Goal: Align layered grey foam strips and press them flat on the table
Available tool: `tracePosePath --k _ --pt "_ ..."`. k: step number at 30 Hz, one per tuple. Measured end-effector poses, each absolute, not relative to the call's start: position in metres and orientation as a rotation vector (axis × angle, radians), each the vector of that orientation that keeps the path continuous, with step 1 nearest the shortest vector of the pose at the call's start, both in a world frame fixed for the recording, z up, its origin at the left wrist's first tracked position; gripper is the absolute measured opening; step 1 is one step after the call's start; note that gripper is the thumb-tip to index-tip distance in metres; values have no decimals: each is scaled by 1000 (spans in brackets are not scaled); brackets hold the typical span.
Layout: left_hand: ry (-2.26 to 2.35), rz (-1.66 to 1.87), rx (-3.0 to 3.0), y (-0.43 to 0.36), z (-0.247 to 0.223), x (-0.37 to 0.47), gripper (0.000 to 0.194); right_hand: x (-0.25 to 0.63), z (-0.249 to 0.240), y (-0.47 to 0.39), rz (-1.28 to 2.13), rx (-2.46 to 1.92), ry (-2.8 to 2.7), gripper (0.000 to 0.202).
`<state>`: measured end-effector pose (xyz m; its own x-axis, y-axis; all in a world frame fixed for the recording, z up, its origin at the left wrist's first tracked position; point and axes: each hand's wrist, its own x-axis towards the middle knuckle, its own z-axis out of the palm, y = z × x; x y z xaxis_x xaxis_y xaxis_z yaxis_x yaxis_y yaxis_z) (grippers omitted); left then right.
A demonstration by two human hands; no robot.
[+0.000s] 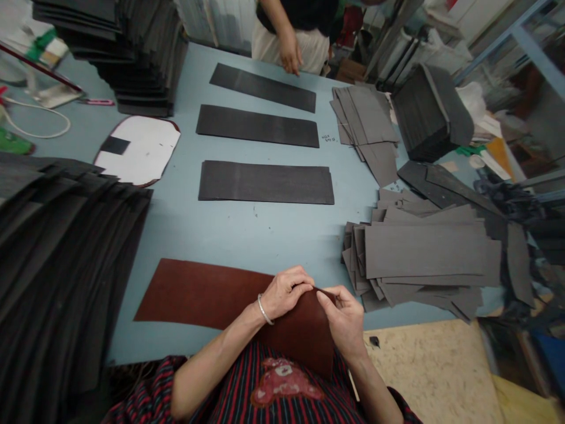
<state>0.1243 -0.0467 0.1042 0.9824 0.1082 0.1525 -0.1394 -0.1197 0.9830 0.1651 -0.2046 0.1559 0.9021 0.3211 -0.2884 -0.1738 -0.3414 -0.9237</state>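
A long reddish-brown sheet (198, 294) lies on the blue table near its front edge, and its right end is lifted and hangs over the edge against a striped top. My left hand (289, 291), with a bracelet at the wrist, pinches the sheet's upper edge. Close beside it on the right, my right hand (344, 318) grips the same edge near the corner, thumb on the near face. The fingertips behind the sheet are partly hidden.
Dark strips (265, 182) lie in three rows on the blue table (265, 235). Grey pieces (424, 250) are piled at the right, dark sheets (53, 265) at the left. A white panel (141, 147) lies behind them. Another person (289, 47) stands across the table.
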Motion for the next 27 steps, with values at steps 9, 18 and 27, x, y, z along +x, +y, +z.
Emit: tracePosePath --k 9,18,27 --pt "30 -14 1643 -37 103 131 28 172 150 -204 532 -1815 -72 24" --pt "129 -37 1678 -30 97 124 20 186 143 -213 628 -1893 -250 25" --pt "203 92 1652 -44 95 128 14 203 161 -200 492 -2401 -1179 25"
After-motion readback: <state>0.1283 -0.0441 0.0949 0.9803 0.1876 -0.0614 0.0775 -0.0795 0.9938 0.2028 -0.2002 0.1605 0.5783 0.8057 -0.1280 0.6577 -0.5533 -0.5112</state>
